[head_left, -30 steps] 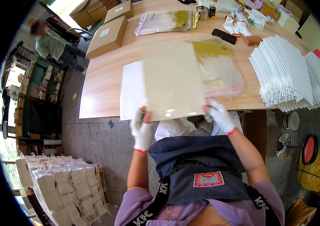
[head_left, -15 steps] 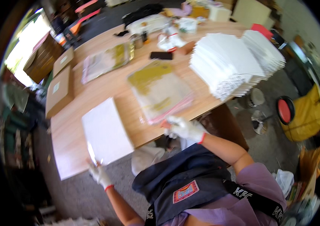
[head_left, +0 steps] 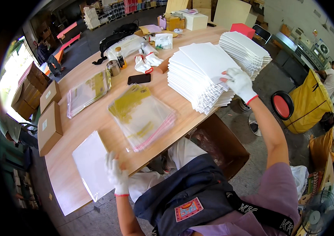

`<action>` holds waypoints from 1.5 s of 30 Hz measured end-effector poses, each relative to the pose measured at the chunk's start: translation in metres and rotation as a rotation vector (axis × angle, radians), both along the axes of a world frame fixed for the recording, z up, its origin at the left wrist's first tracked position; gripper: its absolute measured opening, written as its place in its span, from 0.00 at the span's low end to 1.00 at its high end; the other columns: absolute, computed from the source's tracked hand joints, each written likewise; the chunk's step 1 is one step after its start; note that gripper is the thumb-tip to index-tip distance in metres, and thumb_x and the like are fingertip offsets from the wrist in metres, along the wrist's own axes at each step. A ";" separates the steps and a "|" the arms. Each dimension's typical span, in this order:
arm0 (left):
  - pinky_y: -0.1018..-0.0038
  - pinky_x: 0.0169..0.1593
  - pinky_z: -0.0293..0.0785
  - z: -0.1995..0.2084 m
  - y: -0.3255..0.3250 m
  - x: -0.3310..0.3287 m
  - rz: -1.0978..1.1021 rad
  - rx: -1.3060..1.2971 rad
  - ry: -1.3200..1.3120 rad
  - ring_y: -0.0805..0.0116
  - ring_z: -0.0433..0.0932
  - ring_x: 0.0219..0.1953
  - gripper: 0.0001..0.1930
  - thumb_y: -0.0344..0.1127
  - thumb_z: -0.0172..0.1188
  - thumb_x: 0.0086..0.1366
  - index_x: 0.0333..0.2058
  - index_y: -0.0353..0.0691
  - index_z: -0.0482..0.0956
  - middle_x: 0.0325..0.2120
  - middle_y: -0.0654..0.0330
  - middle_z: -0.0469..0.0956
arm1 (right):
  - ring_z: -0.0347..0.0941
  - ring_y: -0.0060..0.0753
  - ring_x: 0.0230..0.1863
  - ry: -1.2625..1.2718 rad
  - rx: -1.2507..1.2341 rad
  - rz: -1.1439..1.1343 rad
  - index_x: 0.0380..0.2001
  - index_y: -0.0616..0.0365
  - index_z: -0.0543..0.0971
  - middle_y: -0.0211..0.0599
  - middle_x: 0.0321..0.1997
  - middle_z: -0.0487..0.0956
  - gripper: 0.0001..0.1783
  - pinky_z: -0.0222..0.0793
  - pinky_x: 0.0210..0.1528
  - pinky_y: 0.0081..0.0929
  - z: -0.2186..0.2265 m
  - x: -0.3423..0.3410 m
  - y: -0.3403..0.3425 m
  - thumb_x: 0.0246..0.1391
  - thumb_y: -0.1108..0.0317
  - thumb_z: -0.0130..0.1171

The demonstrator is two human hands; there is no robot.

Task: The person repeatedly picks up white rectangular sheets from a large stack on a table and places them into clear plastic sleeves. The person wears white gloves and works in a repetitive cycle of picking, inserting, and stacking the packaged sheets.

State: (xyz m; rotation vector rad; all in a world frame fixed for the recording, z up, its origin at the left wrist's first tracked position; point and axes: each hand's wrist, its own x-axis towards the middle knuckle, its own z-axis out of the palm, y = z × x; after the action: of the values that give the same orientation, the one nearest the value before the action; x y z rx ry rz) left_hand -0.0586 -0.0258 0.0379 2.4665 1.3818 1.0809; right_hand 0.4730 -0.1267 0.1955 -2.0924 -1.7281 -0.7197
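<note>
My right hand (head_left: 239, 83), in a white glove with bare fingertips, reaches onto the tall stack of white sheets (head_left: 202, 67). Its thumb and a finger lie on top of the uppermost sheet, near the corner closest to me, slightly apart. My left hand (head_left: 117, 175), gloved alike and blurred, has its fingers spread by the right edge of a white sheet (head_left: 90, 161) that shows a glossy clear film edge. It holds nothing that I can see. Between the hands lies a fanned pile of clear plastic sleeves (head_left: 141, 118) with gold print and pink edges.
A second sleeve pile (head_left: 90, 94) lies farther left, beside brown cartons (head_left: 50, 128). A black phone (head_left: 139, 79), a jar (head_left: 113, 68), spare gloves (head_left: 148, 61) and another white stack (head_left: 245, 51) occupy the far side. An open carton (head_left: 230, 151) stands below the table edge.
My right hand has moved from the near table edge up and right onto the white stack. My left hand has shifted from the bagged sheet's near corner to its right edge. The view has turned.
</note>
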 end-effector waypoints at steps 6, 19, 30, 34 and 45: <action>0.53 0.62 0.51 -0.008 0.023 0.060 -0.219 -0.101 0.333 0.50 0.60 0.59 0.20 0.34 0.61 0.50 0.45 0.47 0.75 0.53 0.56 0.68 | 0.74 0.40 0.34 -0.092 -0.239 0.008 0.34 0.51 0.76 0.36 0.32 0.77 0.15 0.68 0.36 0.37 -0.003 -0.017 0.016 0.51 0.52 0.52; 0.59 0.55 0.60 -0.017 0.050 0.132 -0.273 -0.153 0.440 0.55 0.67 0.51 0.21 0.37 0.57 0.49 0.45 0.46 0.73 0.47 0.56 0.68 | 0.68 0.33 0.21 0.407 0.131 0.120 0.25 0.55 0.71 0.36 0.21 0.74 0.17 0.63 0.24 0.28 -0.053 -0.043 -0.092 0.53 0.52 0.55; 0.61 0.36 0.76 0.009 0.053 0.157 0.075 -0.422 0.809 0.56 0.75 0.43 0.17 0.35 0.58 0.53 0.43 0.51 0.71 0.39 0.61 0.73 | 0.58 0.15 0.15 1.981 0.533 0.113 0.36 0.56 0.70 0.25 0.23 0.69 0.07 0.52 0.12 0.13 -0.072 0.040 -0.050 0.57 0.66 0.53; 0.61 0.38 0.76 -0.009 0.078 0.135 0.055 -0.390 0.733 0.56 0.75 0.44 0.18 0.32 0.57 0.52 0.44 0.51 0.71 0.40 0.61 0.72 | 0.68 0.14 0.22 1.874 0.497 0.239 0.48 0.59 0.69 0.28 0.33 0.75 0.18 0.60 0.13 0.13 -0.049 -0.027 -0.067 0.54 0.69 0.54; 0.61 0.40 0.74 -0.006 0.095 0.124 -0.130 -0.375 0.563 0.56 0.74 0.43 0.13 0.32 0.55 0.52 0.38 0.49 0.74 0.42 0.62 0.72 | 0.77 0.29 0.35 2.427 -0.186 0.256 0.51 0.67 0.66 0.40 0.41 0.77 0.27 0.75 0.34 0.22 -0.168 -0.126 -0.084 0.46 0.67 0.53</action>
State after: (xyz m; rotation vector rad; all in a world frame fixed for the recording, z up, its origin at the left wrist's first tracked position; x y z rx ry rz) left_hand 0.0650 0.0697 0.0321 2.6086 1.3557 0.0700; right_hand 0.3465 -0.2108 0.0276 -1.0168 -0.3290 1.5310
